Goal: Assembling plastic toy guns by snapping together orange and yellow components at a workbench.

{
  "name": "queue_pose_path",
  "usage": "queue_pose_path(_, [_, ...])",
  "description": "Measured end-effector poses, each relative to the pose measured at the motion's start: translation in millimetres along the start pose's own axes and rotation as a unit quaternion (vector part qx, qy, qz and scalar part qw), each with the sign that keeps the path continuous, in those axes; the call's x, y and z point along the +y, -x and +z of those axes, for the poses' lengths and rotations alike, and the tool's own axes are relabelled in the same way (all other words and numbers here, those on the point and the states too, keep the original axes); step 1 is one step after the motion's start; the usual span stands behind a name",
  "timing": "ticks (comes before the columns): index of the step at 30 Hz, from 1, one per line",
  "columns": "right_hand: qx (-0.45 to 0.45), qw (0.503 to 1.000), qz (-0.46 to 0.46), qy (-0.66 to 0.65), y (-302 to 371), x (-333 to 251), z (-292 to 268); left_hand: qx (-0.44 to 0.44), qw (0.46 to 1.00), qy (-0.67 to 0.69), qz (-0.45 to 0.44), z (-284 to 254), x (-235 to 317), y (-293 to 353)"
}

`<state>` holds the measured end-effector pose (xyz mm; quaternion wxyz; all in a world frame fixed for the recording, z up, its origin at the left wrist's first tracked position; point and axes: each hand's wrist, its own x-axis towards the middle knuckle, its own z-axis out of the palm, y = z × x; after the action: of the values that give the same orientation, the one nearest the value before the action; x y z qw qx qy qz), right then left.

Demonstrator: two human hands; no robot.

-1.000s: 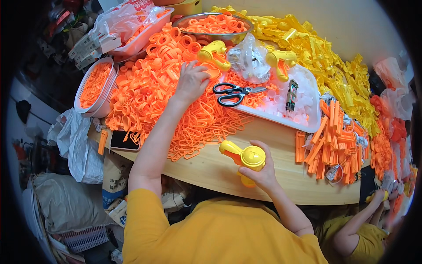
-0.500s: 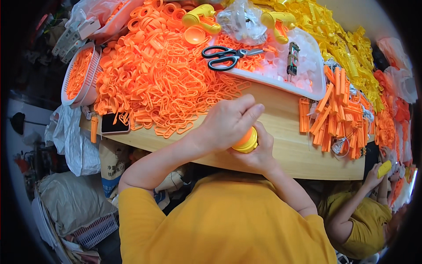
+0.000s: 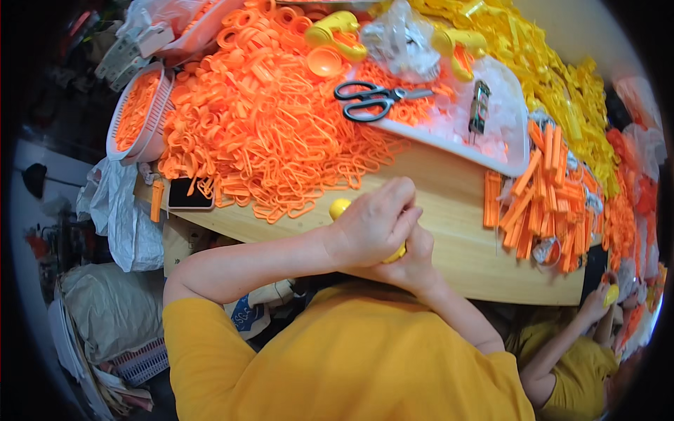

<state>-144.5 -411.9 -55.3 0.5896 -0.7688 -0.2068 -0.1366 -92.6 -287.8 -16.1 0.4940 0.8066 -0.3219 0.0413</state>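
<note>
My left hand (image 3: 368, 224) is closed in a fist over a yellow plastic piece (image 3: 340, 208), whose rounded end sticks out on the left. Below it, my right hand (image 3: 414, 261) wraps round the same piece from the other side; a little more yellow shows between the two hands. The rest of it is hidden by my fingers. Both hands are in front of my chest at the table's near edge. Ahead of them spreads a heap of orange plastic loops (image 3: 281, 154).
Black-handled scissors (image 3: 379, 100) lie over the edge of a white tray (image 3: 449, 151) with translucent parts and a small circuit assembly (image 3: 479, 109). Orange sticks (image 3: 540, 196) pile at right, yellow parts (image 3: 540, 63) behind. A phone (image 3: 189, 194) lies at left. A co-worker's hand (image 3: 597, 303) holds something yellow.
My hands have moved slightly down and towards me. The piece's orange part and yellow ring no longer show; a yellow rounded end now appears left of my left hand. The view has shifted a little.
</note>
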Motion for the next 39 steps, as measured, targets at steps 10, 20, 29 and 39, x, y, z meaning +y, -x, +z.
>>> queue_pose_path(10, [-0.054,0.995,-0.057,0.054,12.8,5.3,9.5,-0.105,0.994,0.006,-0.021,-20.0,10.6,9.2])
queue_pose_path(20, [-0.004,0.998,-0.017,0.055,-10.8,-6.4,13.8,-0.018,0.999,0.045,-0.024,-21.7,-9.8,11.1])
queue_pose_path(29, [0.012,0.996,-0.032,0.088,4.8,1.8,2.2,0.348,0.84,-0.414,-0.045,-216.0,-125.7,-5.0])
queue_pose_path(39, [0.024,0.997,0.012,0.068,6.3,2.4,-1.2,0.168,0.767,-0.553,-0.278,-261.1,-168.1,-18.8])
